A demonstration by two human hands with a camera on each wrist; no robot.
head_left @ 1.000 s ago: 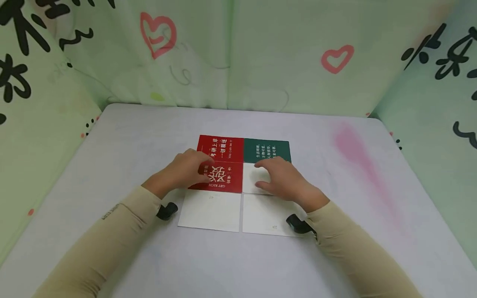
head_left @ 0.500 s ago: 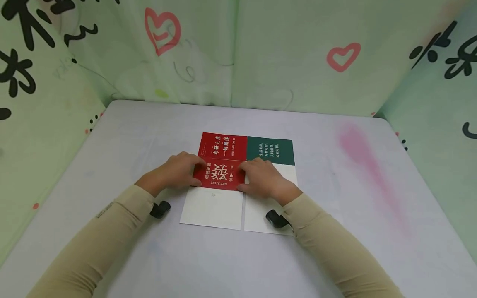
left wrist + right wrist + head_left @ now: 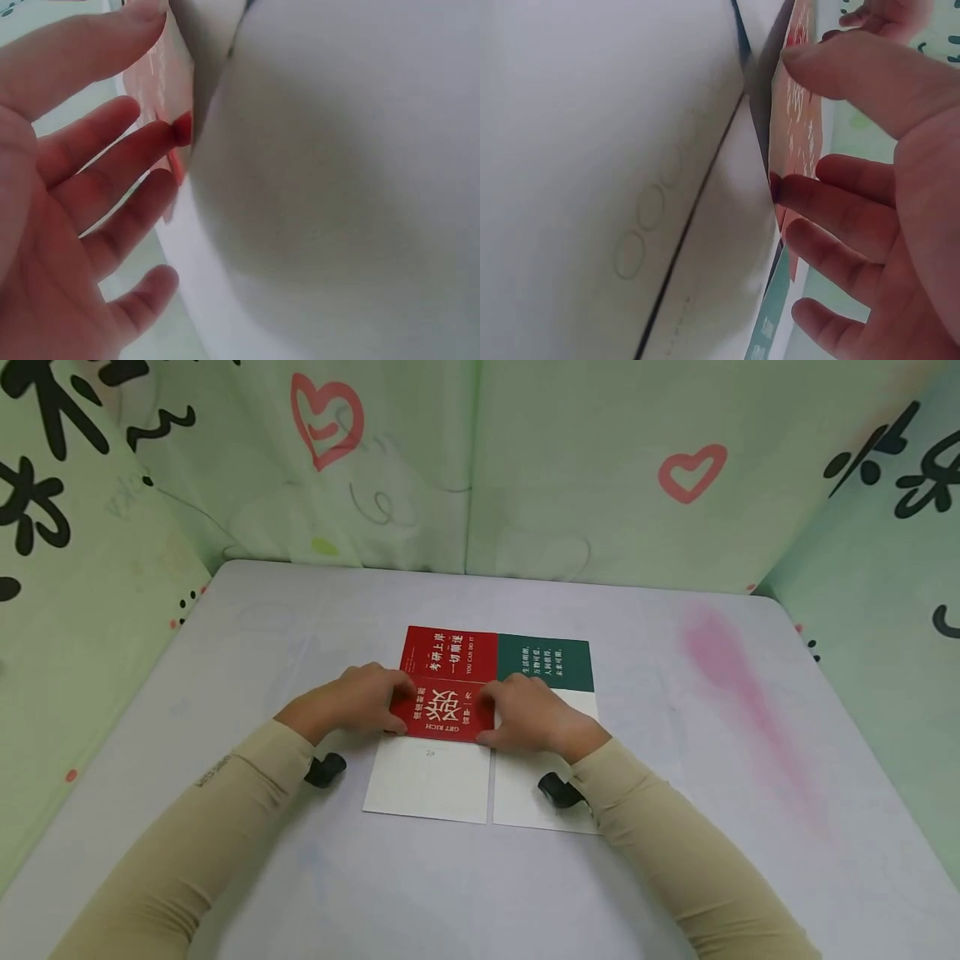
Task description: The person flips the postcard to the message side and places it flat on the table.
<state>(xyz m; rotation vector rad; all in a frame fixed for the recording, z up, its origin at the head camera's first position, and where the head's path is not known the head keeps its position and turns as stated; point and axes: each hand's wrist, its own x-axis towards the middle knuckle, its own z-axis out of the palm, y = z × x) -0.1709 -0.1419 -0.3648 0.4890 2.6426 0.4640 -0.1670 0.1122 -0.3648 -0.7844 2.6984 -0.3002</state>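
Pale green wall [image 3: 112,552] with black marks goes up at 10 o'clock, if you make the big-sign red card [image 3: 444,706] the middle of your clock. Your left sleeve [image 3: 187,843] is tan, and a small black thing [image 3: 326,770] sits by that wrist at 8 o'clock. Your left hand [image 3: 366,700] is at 9 o'clock, thumb and fingers bent, gripping the card's left side. That card is near the middle of the white table [image 3: 420,893]; it's hard to tell if it's flat or a bit up. At 12 o'clock, right against it, is another red card [image 3: 450,653]. At 6 o'clock lies a plain white card [image 3: 427,781]. Your right hand [image 3: 531,718] is at 3 o'clock, gripping the card's right side. Next come a second white card [image 3: 517,793] at 4 o'clock, a green card [image 3: 551,662] at 2 o'clock, and a third white card [image 3: 581,702] peeking out behind that hand. Far off at 3 o'clock is a pink smudge [image 3: 742,710].
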